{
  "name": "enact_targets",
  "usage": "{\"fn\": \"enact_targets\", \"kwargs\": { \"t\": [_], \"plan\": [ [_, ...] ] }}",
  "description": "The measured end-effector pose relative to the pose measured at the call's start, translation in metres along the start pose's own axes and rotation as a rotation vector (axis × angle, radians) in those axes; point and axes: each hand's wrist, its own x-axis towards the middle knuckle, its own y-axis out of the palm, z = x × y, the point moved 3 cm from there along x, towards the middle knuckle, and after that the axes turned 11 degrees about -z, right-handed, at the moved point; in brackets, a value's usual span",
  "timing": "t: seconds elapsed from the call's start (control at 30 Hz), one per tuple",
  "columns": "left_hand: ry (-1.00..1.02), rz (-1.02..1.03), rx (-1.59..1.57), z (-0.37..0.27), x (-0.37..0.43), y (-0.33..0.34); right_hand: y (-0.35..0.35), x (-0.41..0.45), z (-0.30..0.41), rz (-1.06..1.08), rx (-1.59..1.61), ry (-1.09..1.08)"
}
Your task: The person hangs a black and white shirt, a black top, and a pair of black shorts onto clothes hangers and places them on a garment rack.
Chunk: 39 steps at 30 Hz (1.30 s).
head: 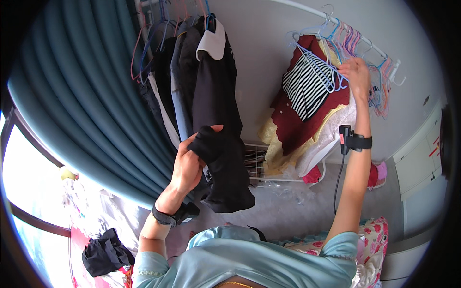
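My left hand (188,162) is closed on a bunched black garment (230,169), which hangs down in front of the rack. Up at the right, my right hand (354,73) touches light blue wire hangers (320,68); its fingertips are partly hidden among them. Behind those hangers is a black and white striped garment (306,84), lying against a dark red cloth (295,133). Pink, purple and blue hangers (351,37) crowd the white rail (374,45) beside my right hand. A black garment with a white collar (212,43) hangs at the upper left.
Teal curtains (83,90) fill the left side by a bright window. A white wire shelf (255,158) stands low under the clothes. At the lower left lies a crumpled black cloth (106,253). Floral fabric (374,237) is at the lower right. A cable runs down from my right wrist.
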Motion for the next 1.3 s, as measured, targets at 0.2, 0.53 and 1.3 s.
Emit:
{"fn": "enact_targets", "kwargs": {
  "t": [0.2, 0.53, 1.3],
  "plan": [
    [-0.050, -0.013, -0.029, 0.003, 0.004, -0.005, -0.016, -0.010, 0.032, 0.077, 0.059, -0.052],
    [-0.132, -0.084, -0.174, 0.009, 0.007, -0.032, -0.175, -0.054, 0.002, -0.078, 0.157, 0.154],
    [0.475, -0.071, 0.601, -0.028, -0.010, -0.050, -0.113, -0.136, 0.011, 0.208, 0.298, 0.188]
  ]
}}
